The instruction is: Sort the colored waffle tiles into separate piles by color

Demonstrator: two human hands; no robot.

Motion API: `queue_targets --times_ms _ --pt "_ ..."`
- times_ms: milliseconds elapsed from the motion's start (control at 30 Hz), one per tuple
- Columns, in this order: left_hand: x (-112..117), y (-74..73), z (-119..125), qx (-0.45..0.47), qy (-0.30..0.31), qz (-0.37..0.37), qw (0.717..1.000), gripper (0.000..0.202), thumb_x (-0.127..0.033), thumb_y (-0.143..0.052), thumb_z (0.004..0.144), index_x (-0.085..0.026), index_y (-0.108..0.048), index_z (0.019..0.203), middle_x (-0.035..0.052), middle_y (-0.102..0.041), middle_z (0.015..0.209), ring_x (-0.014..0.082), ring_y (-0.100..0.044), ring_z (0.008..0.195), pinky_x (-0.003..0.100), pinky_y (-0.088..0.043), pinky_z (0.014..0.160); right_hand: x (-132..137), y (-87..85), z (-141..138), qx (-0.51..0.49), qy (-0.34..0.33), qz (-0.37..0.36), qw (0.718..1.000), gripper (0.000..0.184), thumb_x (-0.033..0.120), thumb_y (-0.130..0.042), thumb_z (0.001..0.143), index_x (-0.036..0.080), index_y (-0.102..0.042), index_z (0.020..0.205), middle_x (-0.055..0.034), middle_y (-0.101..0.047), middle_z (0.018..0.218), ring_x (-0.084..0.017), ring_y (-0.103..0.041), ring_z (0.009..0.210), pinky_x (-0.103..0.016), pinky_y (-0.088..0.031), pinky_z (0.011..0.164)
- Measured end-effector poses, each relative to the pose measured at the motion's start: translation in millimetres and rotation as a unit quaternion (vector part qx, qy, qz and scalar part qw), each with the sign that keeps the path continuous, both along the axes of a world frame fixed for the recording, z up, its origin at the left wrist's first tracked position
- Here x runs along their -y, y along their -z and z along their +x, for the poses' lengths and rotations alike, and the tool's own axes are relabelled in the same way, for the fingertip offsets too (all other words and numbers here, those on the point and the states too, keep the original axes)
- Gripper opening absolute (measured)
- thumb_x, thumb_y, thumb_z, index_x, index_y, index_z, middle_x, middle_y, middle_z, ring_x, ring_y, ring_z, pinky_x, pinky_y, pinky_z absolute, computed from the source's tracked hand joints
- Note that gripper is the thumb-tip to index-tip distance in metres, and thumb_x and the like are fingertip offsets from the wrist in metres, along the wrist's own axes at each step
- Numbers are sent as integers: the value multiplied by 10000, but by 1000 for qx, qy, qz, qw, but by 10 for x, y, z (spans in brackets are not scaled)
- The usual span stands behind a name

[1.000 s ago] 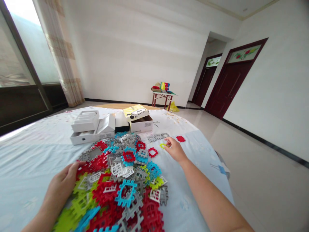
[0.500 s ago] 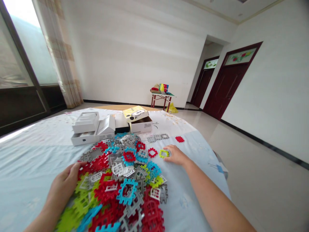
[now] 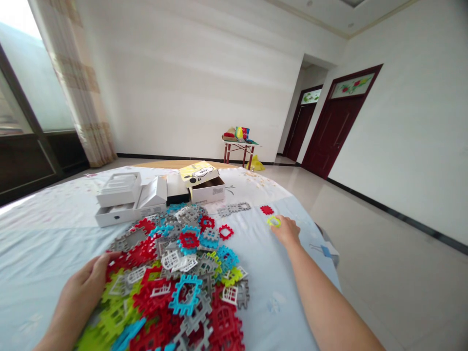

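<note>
My left hand (image 3: 82,287) rests against the near-left edge of the heap of interlocking plastic tiles (image 3: 186,278), fingers lightly spread, not gripping. My right hand (image 3: 287,231) lies right of the heap, fingers pressed together, touching a lime-green ring tile (image 3: 274,222); pinch cannot be confirmed. A red tile (image 3: 266,210) lies just beyond on the pale blue bedspread (image 3: 32,243).

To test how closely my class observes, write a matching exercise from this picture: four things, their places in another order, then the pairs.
Things:
1. Left hand
2. Lime-green frame
3. Grey tile strip
4. Small table

Places:
A. Against the far wall
B. On the tile heap
C. At the right hand's fingertips
D. Just right of the heap's far end

Pairs: 1-B, 2-C, 3-D, 4-A
</note>
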State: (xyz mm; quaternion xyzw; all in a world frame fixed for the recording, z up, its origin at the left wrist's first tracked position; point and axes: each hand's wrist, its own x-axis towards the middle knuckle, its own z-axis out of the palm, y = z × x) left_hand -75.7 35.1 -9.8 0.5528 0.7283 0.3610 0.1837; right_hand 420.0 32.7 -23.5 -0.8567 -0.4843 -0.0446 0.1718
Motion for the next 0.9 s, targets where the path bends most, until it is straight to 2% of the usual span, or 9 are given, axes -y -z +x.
queue_targets --times_ms 100,233,367,467,700,900 --pt "17 -20 9 10 -4 -14 1000 492 -490 -325 747 -173 -646 943 54 -682 857 239 -602 809 306 -449 712 -13 92 26 -1 12 8 1000 466 356 -540 698 228 -519 1146 -109 -556 1116 -285 -469 1046 -378 -382 788" --pt "18 -15 14 20 -8 -35 999 507 -508 -308 753 -175 -633 957 57 -675 877 238 -591 852 305 -433 747 -35 124 -10 18 -19 30 999 392 322 -502 735 244 -538 1117 -74 -546 1147 -248 -455 1064 -353 -359 837" --pt "21 -10 30 32 -9 -40 999 494 -483 -306 755 -174 -618 981 43 -669 837 220 -589 822 287 -429 731 -32 121 -8 13 -25 -22 999 345 319 -486 755 263 -554 1088 -53 -557 1125 -227 -480 1020 -334 -369 806" --pt "15 -1 28 27 -11 -39 999 487 -478 -305 755 -178 -621 973 43 -662 854 221 -582 843 290 -417 751 -31 138 17 12 -15 -32 999 342 321 -478 759 261 -554 1088 -57 -556 1119 -233 -487 1003 -335 -376 781" --pt "14 0 25 29 -9 -30 999 493 -478 -302 752 -174 -625 967 44 -665 851 220 -585 833 288 -418 747 -117 156 -28 38 -57 42 997 354 314 -468 761 249 -543 1101 -50 -549 1145 -215 -464 1039 -322 -342 853" --pt "34 -29 48 18 -13 -28 999 511 -494 -299 736 -171 -632 952 40 -673 809 225 -597 800 290 -434 714 -299 97 -30 36 -45 -33 998 384 359 -476 751 245 -538 1113 -84 -559 1122 -254 -470 1044 -374 -362 819"
